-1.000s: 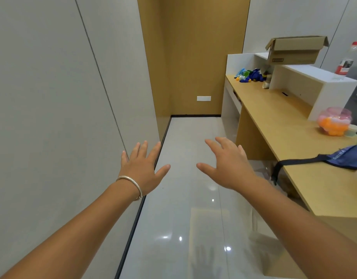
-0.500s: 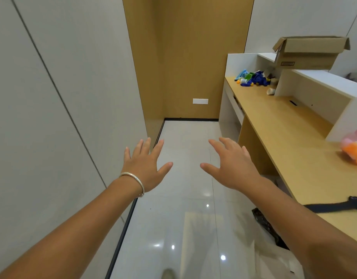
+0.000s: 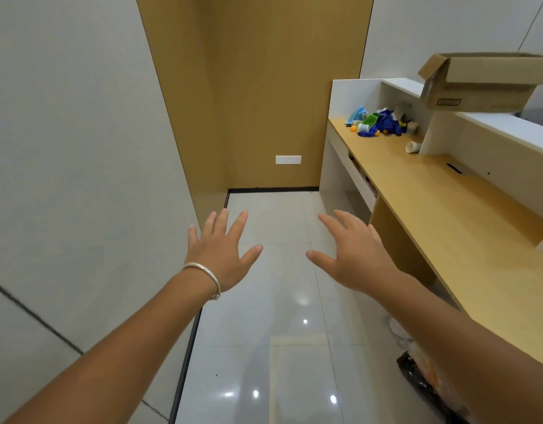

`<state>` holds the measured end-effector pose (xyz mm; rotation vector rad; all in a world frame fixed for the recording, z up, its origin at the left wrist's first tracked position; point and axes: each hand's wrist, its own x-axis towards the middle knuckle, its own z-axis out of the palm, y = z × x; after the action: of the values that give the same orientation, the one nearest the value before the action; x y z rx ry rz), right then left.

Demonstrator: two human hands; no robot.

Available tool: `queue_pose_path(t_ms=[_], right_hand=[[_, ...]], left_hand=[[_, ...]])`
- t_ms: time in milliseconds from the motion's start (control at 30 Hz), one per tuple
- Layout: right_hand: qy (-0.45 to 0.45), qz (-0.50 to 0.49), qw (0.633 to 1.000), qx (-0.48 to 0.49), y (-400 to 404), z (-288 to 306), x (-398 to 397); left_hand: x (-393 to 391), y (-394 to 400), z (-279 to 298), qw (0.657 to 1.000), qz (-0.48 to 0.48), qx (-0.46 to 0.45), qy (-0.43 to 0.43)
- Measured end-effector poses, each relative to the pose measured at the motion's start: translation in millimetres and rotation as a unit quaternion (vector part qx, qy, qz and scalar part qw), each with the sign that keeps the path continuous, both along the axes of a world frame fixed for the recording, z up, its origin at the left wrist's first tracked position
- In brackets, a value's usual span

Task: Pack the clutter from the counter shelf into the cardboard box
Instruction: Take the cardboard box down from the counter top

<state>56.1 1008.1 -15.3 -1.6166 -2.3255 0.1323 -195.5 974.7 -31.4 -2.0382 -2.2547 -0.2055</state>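
Observation:
An open cardboard box (image 3: 481, 87) stands on the white upper shelf (image 3: 490, 123) at the top right, flaps up. Below it, at the far end of the wooden counter (image 3: 432, 203), lies a pile of clutter (image 3: 379, 122): blue and green cloth-like items, small orange balls and cups. A white paper cup (image 3: 413, 147) lies on its side a little nearer. My left hand (image 3: 221, 255), with a silver bracelet, and my right hand (image 3: 353, 258) are stretched out over the floor, fingers spread, holding nothing, well short of the counter's far end.
A grey wall runs along the left and a wooden panel closes the far end. The glossy tiled floor (image 3: 279, 301) forms a narrow aisle beside the counter. A black plastic bag (image 3: 426, 384) and a white round object (image 3: 397, 327) lie on the floor under the counter edge.
The view has advanced along the aisle toward the clutter and box, which now look larger. The pink container and blue bag have left the frame. Both hands stay spread.

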Motion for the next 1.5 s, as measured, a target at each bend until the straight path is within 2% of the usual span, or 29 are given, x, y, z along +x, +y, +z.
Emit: queue_pose_path(t_ms=[333,667,1000,1333,1500], right_hand=[[0.007,0.028,1.000,0.009,222,-14,-17],[0.015,0.046,0.999,0.007,434,-9,-4],[0.014,0.013,1.000,-0.002,602,-17,-8],[-0.016,-0.041,0.999,-0.018,792,-10,-53],[-0.009,-0.061,0.998,-0.026,859,-15,-64]], left_hand=[[-9,201,-15,0.999,0.031,0.006,0.004],[7,393,-4,0.998,0.067,0.005,-0.006],[-2,592,-12,1.000,0.019,0.009,-0.009],[-62,813,-11,0.999,-0.025,0.002,-0.036],[-73,897,-8,0.998,-0.052,0.002,-0.042]])
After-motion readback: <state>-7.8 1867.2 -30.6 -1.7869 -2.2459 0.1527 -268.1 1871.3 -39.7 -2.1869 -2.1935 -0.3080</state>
